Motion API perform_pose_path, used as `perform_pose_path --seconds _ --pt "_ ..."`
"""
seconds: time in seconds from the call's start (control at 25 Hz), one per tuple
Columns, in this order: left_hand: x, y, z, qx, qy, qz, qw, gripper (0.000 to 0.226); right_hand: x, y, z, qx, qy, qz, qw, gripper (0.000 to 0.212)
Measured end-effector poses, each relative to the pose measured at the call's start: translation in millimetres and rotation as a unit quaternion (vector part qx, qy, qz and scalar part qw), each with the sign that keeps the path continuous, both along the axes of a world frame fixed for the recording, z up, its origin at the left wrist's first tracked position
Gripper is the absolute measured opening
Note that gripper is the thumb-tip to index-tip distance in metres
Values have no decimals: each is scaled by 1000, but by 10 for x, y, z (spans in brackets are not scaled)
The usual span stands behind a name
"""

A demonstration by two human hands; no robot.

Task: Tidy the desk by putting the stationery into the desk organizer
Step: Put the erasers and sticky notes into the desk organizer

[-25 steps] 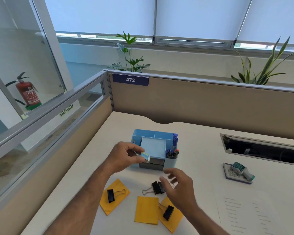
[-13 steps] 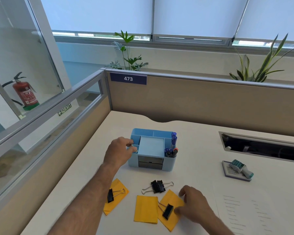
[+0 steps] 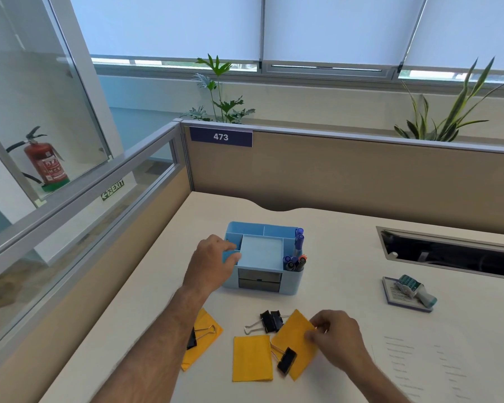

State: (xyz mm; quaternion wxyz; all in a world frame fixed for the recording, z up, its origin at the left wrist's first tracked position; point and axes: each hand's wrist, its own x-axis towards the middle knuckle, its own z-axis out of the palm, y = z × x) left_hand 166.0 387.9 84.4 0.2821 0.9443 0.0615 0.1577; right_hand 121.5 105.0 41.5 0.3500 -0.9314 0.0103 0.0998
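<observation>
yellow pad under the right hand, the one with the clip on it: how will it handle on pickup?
The yellow pad looks thin and flat, so probably light and likely to flex when lifted by the corner that the right hand pinches. The black binder clip on its near edge should hold the sheets together, but may make that side sag.

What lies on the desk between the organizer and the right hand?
In the head view, a pair of black binder clips lies between organizer and right hand.
</observation>
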Motion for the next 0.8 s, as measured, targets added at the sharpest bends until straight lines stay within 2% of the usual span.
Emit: perform_pose_path --seconds 0.12,0.2,0.28,0.4,0.48,0.6,0.64,0.68,0.8 --pt "-115 -168 144 -144 1 -101 984 26 74 -18 200 99 -65 -33 992 17" --pt "-189 -296 201 -207 68 -163 962 34 123 0 325 193 -81 -54 976 17" --pt "-230 -406 210 -217 136 -206 944 38 142 58 403 317 -58 -66 944 12" --pt "-215 -412 232 -250 120 -178 944 20 129 162 373 438 6 -101 893 11" --pt "-207 -329 259 -292 109 -154 938 24 105 227 303 489 54 -123 862 24" --pt "-230 -245 275 -321 149 -154 922 32 78 339 206 561 119 -139 807 34" --pt "-231 -236 277 -327 153 -152 920 31 66 392 170 565 130 -142 802 38" --pt "-218 -228 291 -330 146 -145 921 29 52 442 127 535 127 -139 824 43" --pt "-82 -131 398 -281 54 -86 954 26 -49 546 -24 293 38 -77 952 56"
